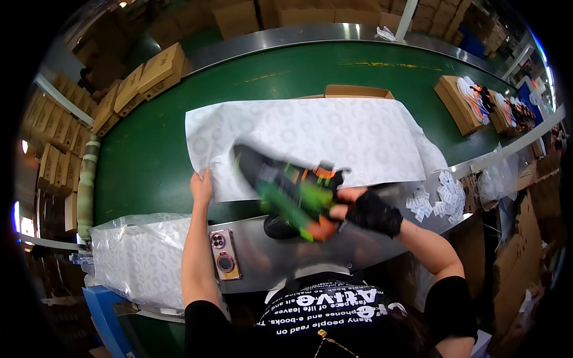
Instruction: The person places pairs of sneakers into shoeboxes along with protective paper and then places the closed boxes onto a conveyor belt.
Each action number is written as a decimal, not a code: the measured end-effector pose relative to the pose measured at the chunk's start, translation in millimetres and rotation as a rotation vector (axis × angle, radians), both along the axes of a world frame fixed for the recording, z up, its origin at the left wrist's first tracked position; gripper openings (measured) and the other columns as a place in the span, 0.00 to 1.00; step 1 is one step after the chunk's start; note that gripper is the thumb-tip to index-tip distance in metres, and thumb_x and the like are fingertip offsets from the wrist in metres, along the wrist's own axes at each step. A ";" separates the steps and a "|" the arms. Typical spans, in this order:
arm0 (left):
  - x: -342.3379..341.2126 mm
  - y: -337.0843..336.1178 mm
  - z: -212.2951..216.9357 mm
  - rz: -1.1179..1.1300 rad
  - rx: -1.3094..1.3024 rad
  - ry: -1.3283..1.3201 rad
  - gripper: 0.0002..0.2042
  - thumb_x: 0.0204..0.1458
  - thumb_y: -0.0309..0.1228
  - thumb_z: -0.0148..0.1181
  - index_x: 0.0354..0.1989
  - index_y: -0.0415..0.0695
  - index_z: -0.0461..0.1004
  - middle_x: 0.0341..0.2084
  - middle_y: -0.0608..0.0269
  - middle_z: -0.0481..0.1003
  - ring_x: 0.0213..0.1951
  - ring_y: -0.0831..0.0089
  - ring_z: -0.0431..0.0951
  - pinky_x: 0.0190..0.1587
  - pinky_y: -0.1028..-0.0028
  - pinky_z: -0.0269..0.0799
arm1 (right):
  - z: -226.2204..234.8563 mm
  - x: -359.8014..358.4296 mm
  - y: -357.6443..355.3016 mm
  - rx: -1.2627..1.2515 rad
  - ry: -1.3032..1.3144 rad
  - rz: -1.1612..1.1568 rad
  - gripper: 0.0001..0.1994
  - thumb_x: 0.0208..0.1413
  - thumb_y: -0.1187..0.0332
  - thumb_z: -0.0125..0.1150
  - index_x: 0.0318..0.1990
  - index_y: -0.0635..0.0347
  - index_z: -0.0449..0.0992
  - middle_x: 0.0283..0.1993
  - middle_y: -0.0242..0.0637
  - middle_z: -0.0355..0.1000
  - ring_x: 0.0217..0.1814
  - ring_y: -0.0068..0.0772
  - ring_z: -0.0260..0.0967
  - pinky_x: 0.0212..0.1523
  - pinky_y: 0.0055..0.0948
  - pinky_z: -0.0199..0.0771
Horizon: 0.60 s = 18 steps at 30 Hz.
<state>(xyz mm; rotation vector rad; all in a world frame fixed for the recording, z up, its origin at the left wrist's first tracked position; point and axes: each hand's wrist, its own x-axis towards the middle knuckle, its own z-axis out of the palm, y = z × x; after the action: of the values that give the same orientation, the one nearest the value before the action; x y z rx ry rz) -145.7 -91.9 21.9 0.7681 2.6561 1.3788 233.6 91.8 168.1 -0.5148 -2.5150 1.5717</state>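
My left hand (202, 187) pinches the near left edge of a white printed sheet of tissue paper (322, 131). In a black fingerless glove, my right hand (371, 212) grips a black shoe (277, 176) with green and orange parts near its heel end. The shoe is smeared by motion and tilted over the near part of the sheet, its toe toward the far left. Just below it, a second dark shoe (280, 228) shows in part on the metal ledge. The sheet covers most of an open cardboard box (358, 91), whose far edge sticks out.
A phone (225, 255) lies on the metal ledge (256, 262). Plastic-covered paper sheets (140, 259) are stacked at left, small white labels (444, 200) piled at right. On the green conveyor (286, 74) stand closed boxes (161, 71) far left and shoe-topped boxes (456, 107) far right.
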 end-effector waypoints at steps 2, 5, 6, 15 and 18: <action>-1.2 -2.0 22.3 -0.027 -0.059 0.051 0.16 0.47 0.35 0.52 0.40 0.35 0.69 0.33 0.50 0.73 0.36 0.57 0.73 0.39 0.68 0.66 | -13.3 -27.1 24.1 -0.336 0.091 -0.182 0.09 0.46 0.70 0.52 0.34 0.65 0.69 0.27 0.30 0.68 0.29 0.21 0.63 0.30 0.23 0.64; -2.3 3.7 65.1 -0.141 0.014 -0.045 0.15 0.48 0.33 0.52 0.39 0.35 0.69 0.33 0.55 0.74 0.34 0.64 0.74 0.37 0.70 0.67 | -62.5 -77.9 51.4 -0.210 0.161 -0.417 0.08 0.47 0.70 0.52 0.33 0.65 0.70 0.25 0.28 0.67 0.25 0.15 0.60 0.25 0.21 0.62; 6.6 16.8 83.5 -0.220 0.134 -0.242 0.14 0.48 0.33 0.53 0.39 0.36 0.69 0.33 0.57 0.73 0.33 0.68 0.74 0.36 0.71 0.67 | -96.7 -92.7 62.9 0.083 0.104 -0.459 0.08 0.43 0.68 0.54 0.28 0.65 0.71 0.20 0.29 0.66 0.21 0.16 0.59 0.21 0.21 0.61; 113.0 108.4 106.0 -0.714 0.291 -1.136 0.23 0.50 0.39 0.52 0.51 0.40 0.58 0.43 0.54 0.68 0.36 0.75 0.72 0.35 0.76 0.70 | -106.3 -130.6 -2.8 0.039 -0.067 0.113 0.13 0.44 0.61 0.52 0.36 0.57 0.70 0.35 0.44 0.69 0.42 0.37 0.63 0.52 0.31 0.56; 115.3 115.3 63.1 -0.591 -0.077 -0.156 0.26 0.44 0.45 0.56 0.48 0.42 0.64 0.46 0.53 0.65 0.46 0.63 0.66 0.48 0.64 0.59 | -103.2 -92.6 41.2 0.681 -0.029 -0.013 0.14 0.37 0.63 0.57 0.35 0.56 0.71 0.40 0.43 0.66 0.46 0.40 0.61 0.48 0.46 0.55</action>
<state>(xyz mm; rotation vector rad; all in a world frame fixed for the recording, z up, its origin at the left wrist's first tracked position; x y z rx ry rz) -30.4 23.4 85.0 1.2428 2.0952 1.1123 141.0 133.0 64.9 -0.4456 -2.8191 0.6162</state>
